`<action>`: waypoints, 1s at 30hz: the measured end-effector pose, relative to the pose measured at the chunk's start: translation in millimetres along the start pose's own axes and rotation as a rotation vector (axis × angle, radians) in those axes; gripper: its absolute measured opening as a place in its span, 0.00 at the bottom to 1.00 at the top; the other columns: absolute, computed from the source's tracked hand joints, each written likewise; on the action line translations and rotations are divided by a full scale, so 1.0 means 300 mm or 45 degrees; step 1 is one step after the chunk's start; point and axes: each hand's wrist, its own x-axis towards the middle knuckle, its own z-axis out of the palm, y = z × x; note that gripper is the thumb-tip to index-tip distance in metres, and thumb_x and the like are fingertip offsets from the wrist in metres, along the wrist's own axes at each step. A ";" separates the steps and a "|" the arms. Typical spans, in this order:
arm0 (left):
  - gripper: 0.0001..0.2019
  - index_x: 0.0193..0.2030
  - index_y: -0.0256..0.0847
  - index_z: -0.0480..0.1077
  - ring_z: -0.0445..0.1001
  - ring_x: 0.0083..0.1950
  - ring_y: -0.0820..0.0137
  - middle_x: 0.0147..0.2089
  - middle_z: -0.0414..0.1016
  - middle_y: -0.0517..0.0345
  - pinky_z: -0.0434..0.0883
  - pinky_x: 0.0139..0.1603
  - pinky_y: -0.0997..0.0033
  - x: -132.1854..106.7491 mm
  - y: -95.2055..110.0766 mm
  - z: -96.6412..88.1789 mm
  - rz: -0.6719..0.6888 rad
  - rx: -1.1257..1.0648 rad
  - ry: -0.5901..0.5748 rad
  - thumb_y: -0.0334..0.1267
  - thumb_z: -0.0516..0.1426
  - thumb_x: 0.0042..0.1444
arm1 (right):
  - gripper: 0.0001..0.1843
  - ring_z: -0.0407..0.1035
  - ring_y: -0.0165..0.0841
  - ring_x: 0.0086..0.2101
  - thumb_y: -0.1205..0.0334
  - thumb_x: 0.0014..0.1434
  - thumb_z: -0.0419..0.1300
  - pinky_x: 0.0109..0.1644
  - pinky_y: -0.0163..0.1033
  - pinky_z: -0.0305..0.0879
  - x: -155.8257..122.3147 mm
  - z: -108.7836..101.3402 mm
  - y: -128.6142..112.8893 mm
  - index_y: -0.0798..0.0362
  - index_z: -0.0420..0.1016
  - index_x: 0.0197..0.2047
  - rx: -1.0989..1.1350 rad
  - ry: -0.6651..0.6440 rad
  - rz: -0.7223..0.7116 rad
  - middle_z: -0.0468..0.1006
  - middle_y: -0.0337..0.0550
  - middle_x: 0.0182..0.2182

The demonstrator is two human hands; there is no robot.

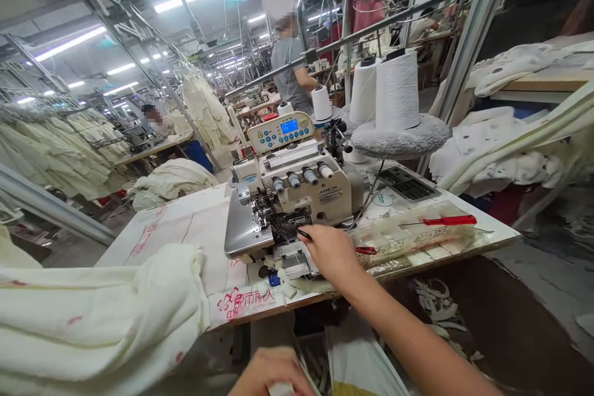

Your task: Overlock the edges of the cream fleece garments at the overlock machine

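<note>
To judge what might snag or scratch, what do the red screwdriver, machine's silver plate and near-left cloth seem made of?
Screwdriver: glossy, even red handle, so likely plastic; thin straight shaft, probably metal.
Plate: smooth polished metal, perhaps steel, from its silvery sheen.
Cloth: matte cream fabric, shown by soft folds; fibre unclear.

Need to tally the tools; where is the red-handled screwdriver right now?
In the head view, the red-handled screwdriver lies on clear plastic near the right end of the table, right of the sewing machine.
</note>
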 end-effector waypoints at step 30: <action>0.08 0.42 0.34 0.69 0.68 0.29 0.71 0.30 0.75 0.52 0.65 0.29 0.73 0.314 0.133 0.075 0.775 0.789 0.349 0.27 0.49 0.62 | 0.16 0.68 0.34 0.38 0.50 0.61 0.52 0.40 0.35 0.61 -0.232 -0.357 0.372 0.53 0.72 0.36 0.225 0.036 0.123 0.76 0.44 0.36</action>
